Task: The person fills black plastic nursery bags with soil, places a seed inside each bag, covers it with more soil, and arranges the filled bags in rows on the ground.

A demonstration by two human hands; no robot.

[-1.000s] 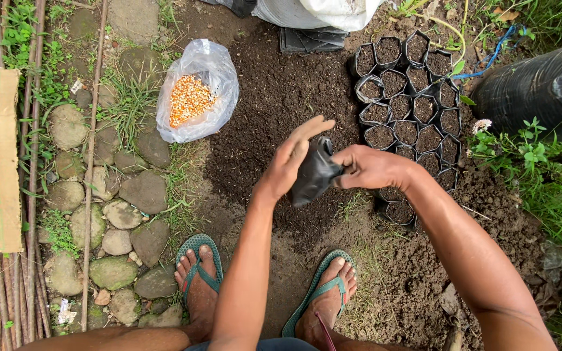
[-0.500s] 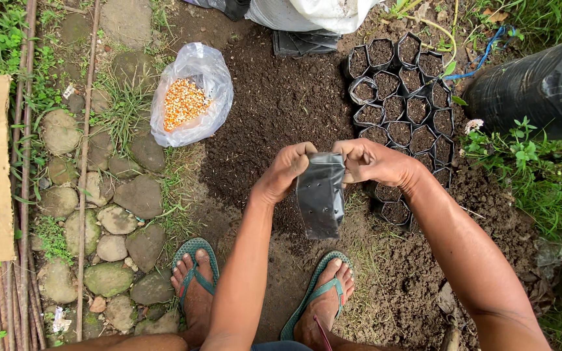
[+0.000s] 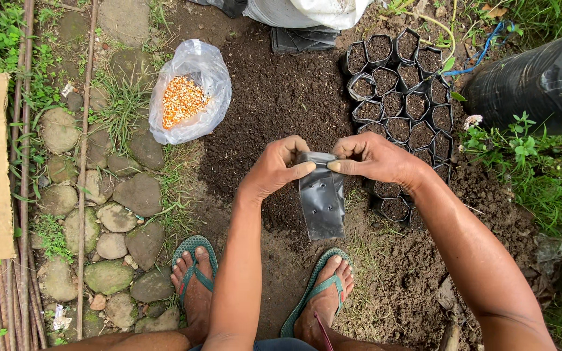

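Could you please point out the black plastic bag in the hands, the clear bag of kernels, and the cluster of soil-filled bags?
black plastic bag [image 3: 322, 205], head view, flat middle panel.
clear bag of kernels [image 3: 182, 101], head view, orange kernels inside.
soil-filled bags [image 3: 406, 104], head view, soil in a middle bag.

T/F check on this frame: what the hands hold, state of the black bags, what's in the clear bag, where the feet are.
1. Both the left hand and right hand pinch the top edge of one empty black nursery bag. True.
2. The held bag is full of soil. False: it hangs flat and empty.
3. The clear plastic bag holds orange-yellow corn kernels. True.
4. The cluster of small black bags beyond the right hand is empty. False: they are filled with soil.
5. The feet wear green flip-flops. True.
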